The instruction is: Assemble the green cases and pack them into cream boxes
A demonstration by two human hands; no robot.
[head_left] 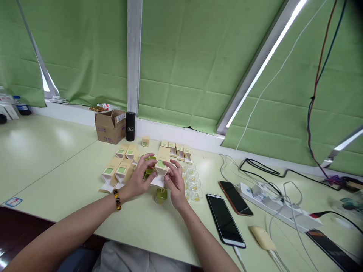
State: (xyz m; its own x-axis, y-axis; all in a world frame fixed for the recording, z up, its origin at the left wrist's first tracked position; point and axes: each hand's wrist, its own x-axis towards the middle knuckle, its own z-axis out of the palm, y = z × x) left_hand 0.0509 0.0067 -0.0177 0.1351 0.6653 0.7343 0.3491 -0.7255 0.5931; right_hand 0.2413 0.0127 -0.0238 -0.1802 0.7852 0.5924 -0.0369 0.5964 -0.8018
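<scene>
Ten small cream boxes can be counted. One, the held box (163, 153), sits between the two hands: the left hand (141, 175) pinches its left side with thumb and fingers, and the right hand (176, 183) grips its right side, fingertips on the top edge. Its white flap hangs open toward the wearer. Of the other nine, four left-hand boxes (124, 170) stand left of the left hand, four far boxes (179, 151) form a row beyond the right hand, and a lone box (145, 141) is straight beyond the left hand.

One green jar (161, 195) stands on the worktop (70, 181) just nearer the wearer than the hands. More green jars (149, 172) lie behind the left fingers, too covered to count. Right of the right hand, clear pieces (194, 183) with yellow spots crowd together, overlapping too much for a sure count.

Green squares mark the boxes, any lettering too small to read; purple print on the one carton (109, 130), beyond the left hand, is also illegible. Beside it a black tumbler (130, 126) bears a white emblem.

Well right of the hands are three phones (225, 219), one power strip (278, 207) and tangled cables (259, 161).
</scene>
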